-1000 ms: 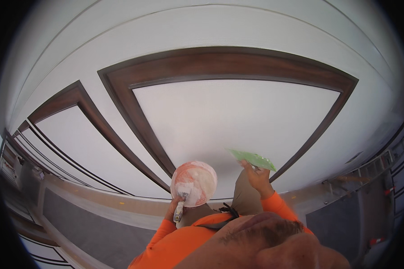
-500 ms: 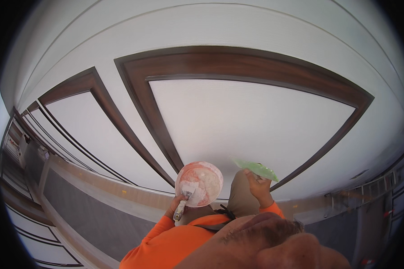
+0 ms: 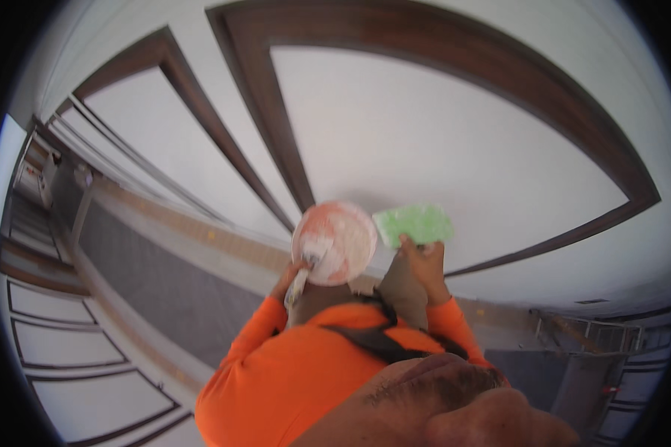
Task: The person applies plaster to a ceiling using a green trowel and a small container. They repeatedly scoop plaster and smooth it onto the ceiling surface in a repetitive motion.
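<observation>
My left hand (image 3: 287, 276) is closed at the left rim of a pink round tub (image 3: 348, 235) holding pale, pasty material. A putty knife with a pale handle (image 3: 297, 287) and a whitened blade rests across that rim under my hand. My right hand (image 3: 427, 264) grips a green plastic spreader (image 3: 417, 221), smeared with white, just right of the tub. Both are held in front of a white wall panel (image 3: 425, 119) framed by brown moulding (image 3: 499, 63).
A narrower framed panel (image 3: 138, 119) continues leftward along the wall. A long grey floor covering (image 3: 164, 276) runs beside a tan border (image 3: 205, 235). A metal ladder (image 3: 589, 331) lies or leans at the right; which, I cannot tell. More white panels (image 3: 89, 395) show at lower left.
The view has swung, raising the wall, tub and spreader in the picture. The green spreader has turned to show more of its broad face and moved closer to the tub.
</observation>
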`<control>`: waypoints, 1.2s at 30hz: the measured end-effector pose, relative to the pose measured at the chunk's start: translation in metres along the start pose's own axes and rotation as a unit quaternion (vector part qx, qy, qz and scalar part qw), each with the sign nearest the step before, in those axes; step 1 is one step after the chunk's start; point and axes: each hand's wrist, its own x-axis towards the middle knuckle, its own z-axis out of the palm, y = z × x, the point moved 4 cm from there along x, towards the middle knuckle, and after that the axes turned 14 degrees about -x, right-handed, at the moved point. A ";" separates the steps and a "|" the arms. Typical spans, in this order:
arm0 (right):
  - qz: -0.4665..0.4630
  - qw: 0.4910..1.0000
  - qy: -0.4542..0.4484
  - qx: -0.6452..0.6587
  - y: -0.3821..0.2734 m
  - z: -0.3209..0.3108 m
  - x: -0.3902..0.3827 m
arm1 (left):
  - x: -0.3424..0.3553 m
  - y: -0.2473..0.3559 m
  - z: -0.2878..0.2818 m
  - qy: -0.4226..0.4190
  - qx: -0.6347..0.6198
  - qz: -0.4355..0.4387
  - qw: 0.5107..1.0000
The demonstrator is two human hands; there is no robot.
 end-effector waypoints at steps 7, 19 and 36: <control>0.163 0.983 -0.058 0.067 0.064 0.015 -0.023 | 0.025 -0.039 -0.039 0.016 -0.045 -0.054 0.997; 0.261 0.951 -0.111 0.122 0.111 0.026 -0.025 | 0.026 -0.031 -0.022 -0.099 -0.207 -0.059 0.971; 0.199 0.974 -0.072 0.078 0.105 -0.007 -0.019 | 0.048 -0.057 -0.045 -0.071 -0.181 -0.049 0.980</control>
